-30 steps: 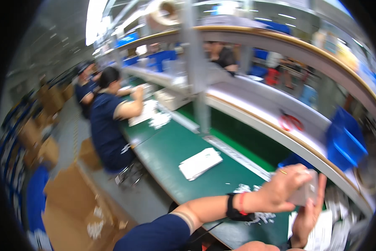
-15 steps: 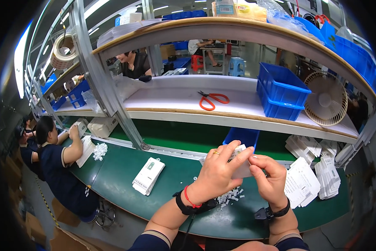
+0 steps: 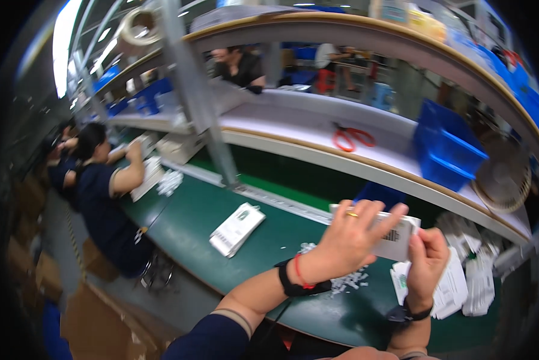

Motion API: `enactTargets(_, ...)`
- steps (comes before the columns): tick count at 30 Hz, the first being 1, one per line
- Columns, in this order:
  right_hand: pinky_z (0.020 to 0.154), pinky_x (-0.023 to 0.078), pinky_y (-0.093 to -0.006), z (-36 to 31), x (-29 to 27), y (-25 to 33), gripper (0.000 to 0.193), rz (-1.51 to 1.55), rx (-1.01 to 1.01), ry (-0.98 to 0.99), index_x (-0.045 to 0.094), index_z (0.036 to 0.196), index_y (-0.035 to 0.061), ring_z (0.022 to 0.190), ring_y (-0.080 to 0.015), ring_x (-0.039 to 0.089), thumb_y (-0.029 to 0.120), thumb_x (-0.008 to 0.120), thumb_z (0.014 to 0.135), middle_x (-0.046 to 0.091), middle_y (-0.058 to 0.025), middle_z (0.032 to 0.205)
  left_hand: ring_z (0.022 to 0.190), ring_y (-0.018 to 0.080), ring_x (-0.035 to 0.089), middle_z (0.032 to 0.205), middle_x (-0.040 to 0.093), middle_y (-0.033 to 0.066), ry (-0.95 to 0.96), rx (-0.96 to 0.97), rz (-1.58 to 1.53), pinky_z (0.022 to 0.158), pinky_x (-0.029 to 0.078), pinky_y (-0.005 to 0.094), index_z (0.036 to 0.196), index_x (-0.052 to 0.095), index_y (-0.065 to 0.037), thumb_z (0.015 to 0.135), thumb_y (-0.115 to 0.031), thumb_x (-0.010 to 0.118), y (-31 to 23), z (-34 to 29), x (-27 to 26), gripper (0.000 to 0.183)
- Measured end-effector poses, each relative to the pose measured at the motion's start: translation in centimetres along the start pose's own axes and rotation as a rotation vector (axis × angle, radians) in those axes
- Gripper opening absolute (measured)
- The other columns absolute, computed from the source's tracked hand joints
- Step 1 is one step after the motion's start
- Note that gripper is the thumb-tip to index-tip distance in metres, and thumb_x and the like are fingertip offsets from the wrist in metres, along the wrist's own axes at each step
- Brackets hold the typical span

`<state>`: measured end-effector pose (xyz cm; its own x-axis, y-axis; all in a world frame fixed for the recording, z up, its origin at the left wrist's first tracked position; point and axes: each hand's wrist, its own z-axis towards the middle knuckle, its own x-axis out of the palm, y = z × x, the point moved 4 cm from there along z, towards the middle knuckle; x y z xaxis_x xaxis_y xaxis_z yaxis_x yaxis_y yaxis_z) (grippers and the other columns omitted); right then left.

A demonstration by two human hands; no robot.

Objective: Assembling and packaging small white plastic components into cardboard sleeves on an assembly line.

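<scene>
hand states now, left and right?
Left hand: closed on the small white box, fingers over its top.
Right hand: closed on the same box's right end.

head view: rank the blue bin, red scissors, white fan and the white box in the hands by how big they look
1. blue bin
2. white box, though nearness to the camera inflates it
3. white fan, close to the box, so unsure
4. red scissors

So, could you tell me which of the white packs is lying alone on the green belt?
The flat white pack left of both hands; the others are stacked at the right.
</scene>
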<state>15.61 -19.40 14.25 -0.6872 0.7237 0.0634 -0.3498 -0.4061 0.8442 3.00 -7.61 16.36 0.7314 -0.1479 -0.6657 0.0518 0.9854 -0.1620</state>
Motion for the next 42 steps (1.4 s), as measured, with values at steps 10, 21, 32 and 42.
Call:
enactTargets(10,0.068,0.046,-0.0197,0.5,1.2,0.0,0.008,-0.184,-0.193,-0.093,0.065,0.093,-0.0054,0.077,-0.0071,0.057,-0.005,0.061,0.085,0.064,-0.0064,0.086,0.1,0.0333,0.056,0.11,0.057,0.017,-0.058,-0.122,-0.028,0.09,0.04,0.042,0.127,0.046,0.002,0.045,-0.018,0.082,1.5,-0.2,0.3,0.091)
enactTargets(21,0.087,0.045,-0.0287,0.5,2.2,0.2,0.042,-0.071,-0.216,0.132,0.055,0.125,-0.0045,0.099,-0.0193,0.058,0.0,0.061,0.084,0.061,-0.0165,0.111,0.087,0.0323,0.059,0.099,0.06,0.0163,-0.185,-0.155,-0.028,0.08,0.046,0.0397,0.124,0.049,0.003,0.048,-0.019,0.079,1.9,0.2,1.2,0.084)
enactTargets(32,0.11,0.026,-0.0404,-0.2,4.1,-1.9,0.057,-0.328,-0.351,0.208,0.036,0.138,-0.0077,0.133,-0.0367,0.036,0.002,0.052,0.084,0.036,-0.0259,0.142,0.088,0.0352,0.059,0.097,0.059,0.0191,-0.19,-0.239,-0.012,0.079,0.047,0.0419,0.124,0.046,0.006,0.057,-0.029,0.078,2.8,-0.9,1.9,0.082)
enactTargets(42,0.096,0.039,-0.0325,2.0,2.6,-0.2,0.046,-0.29,-0.266,0.119,0.044,0.136,0.001,0.126,-0.0255,0.044,0.007,0.052,0.091,0.035,-0.0165,0.145,0.091,0.036,0.06,0.099,0.059,0.0206,0.003,-0.858,0.502,0.078,0.05,0.043,0.127,0.045,0.006,0.056,-0.031,0.077,11.6,-10.3,-5.2,0.087)
